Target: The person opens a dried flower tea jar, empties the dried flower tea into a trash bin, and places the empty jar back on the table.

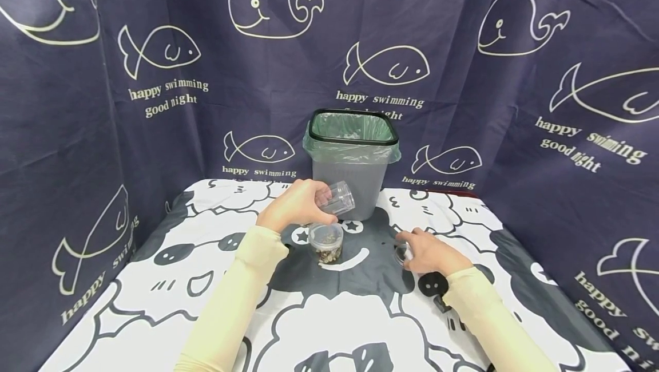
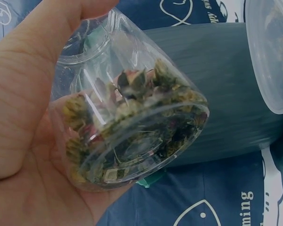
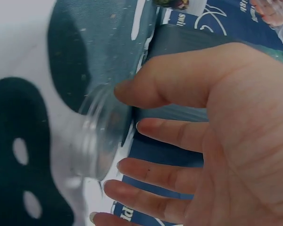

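My left hand grips a clear plastic jar, tilted, above the table. Dried flower buds show in or through the jar's wall in the left wrist view; in the head view the jar looks clear. Just below stands a translucent tub with dried bits in its lower part. My right hand is low over the table at the right, beside a shallow clear round piece, perhaps a lid. Its fingers are spread and fairly straight. The thumb tip overlaps the piece's edge; contact is hard to tell.
A grey bin with a black rim and green liner stands behind the tub, at the table's back. The cloth has cartoon sheep on it. A dark blue printed curtain closes off the back and sides.
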Action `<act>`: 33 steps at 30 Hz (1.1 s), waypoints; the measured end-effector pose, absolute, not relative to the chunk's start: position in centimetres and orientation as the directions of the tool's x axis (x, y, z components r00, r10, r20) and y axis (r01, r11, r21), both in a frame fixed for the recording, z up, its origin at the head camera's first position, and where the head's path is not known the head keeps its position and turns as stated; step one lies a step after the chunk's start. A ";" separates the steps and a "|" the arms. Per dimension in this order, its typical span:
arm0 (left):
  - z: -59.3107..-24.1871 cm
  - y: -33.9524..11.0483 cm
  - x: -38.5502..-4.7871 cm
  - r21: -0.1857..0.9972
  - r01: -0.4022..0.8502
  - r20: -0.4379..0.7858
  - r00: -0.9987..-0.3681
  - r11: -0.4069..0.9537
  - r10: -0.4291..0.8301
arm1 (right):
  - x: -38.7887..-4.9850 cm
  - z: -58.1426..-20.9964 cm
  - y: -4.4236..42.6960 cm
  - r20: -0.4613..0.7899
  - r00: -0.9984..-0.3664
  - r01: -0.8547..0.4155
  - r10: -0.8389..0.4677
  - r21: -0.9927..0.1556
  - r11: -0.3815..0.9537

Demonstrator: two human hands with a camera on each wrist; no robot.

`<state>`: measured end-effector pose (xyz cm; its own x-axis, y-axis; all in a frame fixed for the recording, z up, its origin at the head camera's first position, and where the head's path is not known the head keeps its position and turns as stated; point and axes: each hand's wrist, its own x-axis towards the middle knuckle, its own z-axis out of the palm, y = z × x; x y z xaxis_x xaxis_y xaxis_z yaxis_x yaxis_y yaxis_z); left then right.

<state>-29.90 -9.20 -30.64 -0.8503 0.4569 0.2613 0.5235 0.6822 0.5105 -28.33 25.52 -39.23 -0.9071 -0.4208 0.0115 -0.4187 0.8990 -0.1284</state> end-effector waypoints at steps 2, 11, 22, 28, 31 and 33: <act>-30.7 -9.2 -29.9 0.513 0.522 0.261 -0.851 0.682 0.455 | -28.3 -39.0 25.4 0.028 -0.908 -0.417 -0.417 -0.128 0.900; -30.6 -9.1 -30.0 0.511 0.517 0.262 -0.855 0.687 0.448 | -27.7 -37.6 24.2 0.184 -0.890 -0.442 -0.417 -0.119 0.889; -30.7 -9.2 -29.9 0.502 0.525 0.268 -0.850 0.687 0.454 | -26.6 -34.2 21.7 0.326 -0.832 -0.513 -0.449 -0.146 0.846; -30.7 -9.2 -29.8 0.502 0.518 0.261 -0.854 0.693 0.450 | -26.1 -32.4 20.2 0.375 -0.800 -0.552 -0.468 -0.154 0.819; -30.7 -9.2 -29.8 0.505 0.518 0.266 -0.854 0.690 0.447 | -25.8 -31.7 19.6 0.386 -0.793 -0.560 -0.471 -0.160 0.813; -30.7 -9.1 -29.8 0.507 0.522 0.271 -0.852 0.686 0.448 | -25.6 -31.3 19.3 0.381 -0.797 -0.558 -0.468 -0.169 0.813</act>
